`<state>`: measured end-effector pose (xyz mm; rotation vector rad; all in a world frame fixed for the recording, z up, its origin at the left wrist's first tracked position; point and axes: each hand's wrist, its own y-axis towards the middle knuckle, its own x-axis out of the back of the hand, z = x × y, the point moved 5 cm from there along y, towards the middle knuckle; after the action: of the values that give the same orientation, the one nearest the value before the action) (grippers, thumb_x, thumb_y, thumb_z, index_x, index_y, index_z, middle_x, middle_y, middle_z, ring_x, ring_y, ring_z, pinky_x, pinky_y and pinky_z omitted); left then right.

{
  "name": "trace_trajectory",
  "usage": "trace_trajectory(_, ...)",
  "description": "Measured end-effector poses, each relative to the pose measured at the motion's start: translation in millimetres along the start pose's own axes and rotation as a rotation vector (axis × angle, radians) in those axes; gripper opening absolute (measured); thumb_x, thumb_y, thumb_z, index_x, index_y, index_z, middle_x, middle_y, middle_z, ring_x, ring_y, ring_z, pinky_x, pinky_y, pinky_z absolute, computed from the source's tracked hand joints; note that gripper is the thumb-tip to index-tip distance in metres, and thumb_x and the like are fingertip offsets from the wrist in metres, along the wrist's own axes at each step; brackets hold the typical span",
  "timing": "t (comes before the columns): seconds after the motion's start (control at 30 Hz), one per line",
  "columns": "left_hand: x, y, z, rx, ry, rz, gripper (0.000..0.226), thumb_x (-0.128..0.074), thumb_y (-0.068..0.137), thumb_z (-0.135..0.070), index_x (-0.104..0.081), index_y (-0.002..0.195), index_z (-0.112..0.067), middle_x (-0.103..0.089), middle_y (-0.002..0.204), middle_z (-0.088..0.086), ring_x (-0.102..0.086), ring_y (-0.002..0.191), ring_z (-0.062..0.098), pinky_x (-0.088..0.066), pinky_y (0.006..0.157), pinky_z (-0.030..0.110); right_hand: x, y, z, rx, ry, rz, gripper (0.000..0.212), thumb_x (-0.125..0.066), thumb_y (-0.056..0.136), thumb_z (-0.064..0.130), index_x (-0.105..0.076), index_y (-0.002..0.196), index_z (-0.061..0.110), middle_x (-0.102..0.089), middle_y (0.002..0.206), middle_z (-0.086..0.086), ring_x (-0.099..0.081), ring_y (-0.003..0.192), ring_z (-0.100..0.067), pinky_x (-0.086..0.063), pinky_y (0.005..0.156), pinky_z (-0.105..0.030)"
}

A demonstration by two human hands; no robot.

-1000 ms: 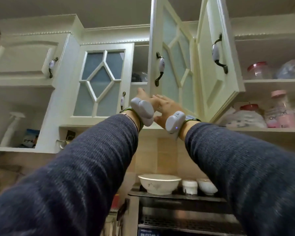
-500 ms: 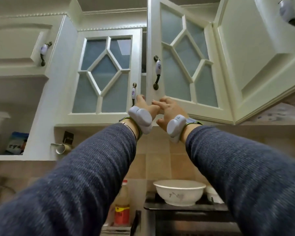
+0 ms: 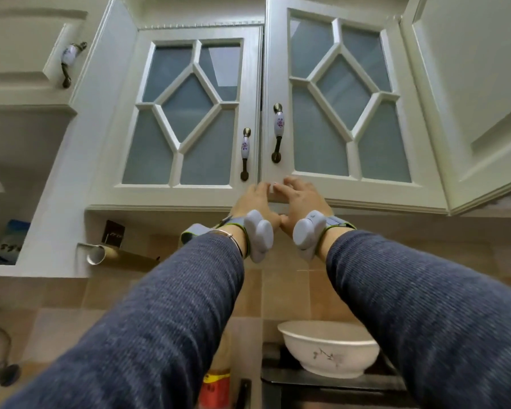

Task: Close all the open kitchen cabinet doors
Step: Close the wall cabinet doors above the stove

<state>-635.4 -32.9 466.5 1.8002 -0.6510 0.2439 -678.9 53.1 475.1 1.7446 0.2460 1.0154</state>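
Pressing door (image 3: 348, 113) (fingertips (image 3: 273, 187) hidden)

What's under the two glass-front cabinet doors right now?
Below the frosted-glass cabinet doors sit tan wall tiles, a white bowl on a dark appliance, and a red-labelled bottle. Sleeves cover the rest of the counter.

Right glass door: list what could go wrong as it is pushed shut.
1. Pinched fingers: the left hand and right hand both press the right glass door at its bottom corner, right beside the seam with the left glass door.
2. Head bump: the solid door stands open overhead to the right.
3. A hard push could rattle the glass panes.
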Motion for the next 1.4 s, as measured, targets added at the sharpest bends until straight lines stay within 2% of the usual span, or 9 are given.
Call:
trace_trajectory(0.07,-4.1,6.3,7.9,-0.012,0.166,-0.019,0.066,-0.062,0.079,-0.017,-0.034,0.140,-0.022,-0.023,0.154,0.013,-0.027,0.141,0.034,-0.031,0.113,0.044,-8.7,2.5,-1.8,0.002,-0.008,-0.002,0.071,-0.063,0.083,0.020,-0.030,0.145,0.024,-0.022,0.156,-0.003,-0.025,0.140,-0.027,-0.028,0.117,-0.040)
trace_trajectory(0.13,-9.0,14.1,16.8,0.021,0.288,-0.032,0.071,-0.059,0.081,-0.016,-0.027,0.143,-0.031,-0.007,0.159,0.013,-0.010,0.146,0.036,-0.025,0.116,0.049,-16.9,4.3,-4.7,0.004,-0.037,-0.006,0.074,-0.063,0.082,0.023,-0.026,0.146,0.026,-0.020,0.157,-0.001,-0.024,0.140,-0.026,-0.028,0.117,-0.040)
trace_trajectory(0.33,-25.2,19.1,32.2,0.106,0.318,0.046,0.080,-0.055,0.088,-0.024,-0.005,0.148,-0.044,0.008,0.161,0.010,0.005,0.147,0.040,-0.019,0.115,0.055,-29.8,7.7,-8.4,0.002,-0.084,-0.023,0.077,-0.062,0.083,0.028,-0.021,0.148,0.030,-0.015,0.159,0.000,-0.019,0.143,-0.027,-0.024,0.115,-0.039)
trace_trajectory(0.67,-49.6,28.1,51.0,0.141,0.328,0.066,0.080,-0.054,0.089,-0.033,0.000,0.147,-0.047,0.010,0.161,0.007,0.009,0.147,0.038,-0.021,0.114,0.054,-56.8,16.7,-15.9,-0.008,-0.100,0.034,0.076,-0.059,0.087,0.026,-0.015,0.149,0.027,-0.003,0.161,-0.002,-0.005,0.148,-0.025,-0.014,0.120,-0.040)
trace_trajectory(1.1,-54.4,29.2,53.9,0.129,0.446,0.075,0.079,-0.054,0.088,-0.041,-0.004,0.149,-0.039,0.012,0.161,0.008,0.010,0.147,0.035,-0.019,0.115,0.051,-66.4,18.7,-19.0,-0.035,-0.093,0.052,0.073,-0.061,0.085,0.027,-0.023,0.147,0.027,-0.008,0.161,-0.003,-0.010,0.148,-0.025,-0.015,0.120,-0.041)
trace_trajectory(1.23,-46.5,25.1,47.3,0.122,0.454,0.098,0.081,-0.056,0.086,-0.038,-0.007,0.150,-0.032,0.004,0.161,0.009,0.004,0.147,0.035,-0.016,0.117,0.050,-58.8,12.5,-17.7,-0.037,-0.081,0.046,0.070,-0.061,0.085,0.027,-0.027,0.146,0.024,-0.014,0.160,-0.002,-0.014,0.148,-0.023,-0.014,0.120,-0.040)
trace_trajectory(1.4,-35.9,8.3,17.3,0.050,0.476,0.071,0.070,-0.056,0.086,-0.032,-0.023,0.146,-0.023,-0.020,0.154,0.011,-0.017,0.142,0.032,-0.029,0.110,0.045,-33.1,-10.1,-22.4,-0.064,-0.129,0.014,0.065,-0.059,0.086,0.028,-0.031,0.144,0.020,-0.021,0.158,-0.001,-0.021,0.145,-0.022,-0.020,0.118,-0.039)
